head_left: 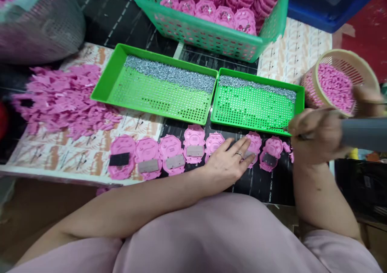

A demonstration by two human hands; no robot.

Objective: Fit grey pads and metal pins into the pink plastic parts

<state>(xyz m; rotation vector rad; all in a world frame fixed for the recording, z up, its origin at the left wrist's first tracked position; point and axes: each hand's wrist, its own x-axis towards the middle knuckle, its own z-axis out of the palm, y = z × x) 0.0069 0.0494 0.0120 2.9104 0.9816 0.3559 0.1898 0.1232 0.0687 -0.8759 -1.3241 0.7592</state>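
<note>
The left hand lies palm down, fingers spread (a ring on one), over the row of pink casings on the desk. The right hand, blurred, is closed around a grey tool by the smaller green tray's corner. The casings are scalloped, several with a grey or black rectangle at their lower part.

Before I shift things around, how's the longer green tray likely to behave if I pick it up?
It'll probably feel heavier along the far side, where the metal bits are heaped. They look loose, so tilting the longer green tray would likely send them sliding. Its hole-filled floor may flex slightly.
</note>
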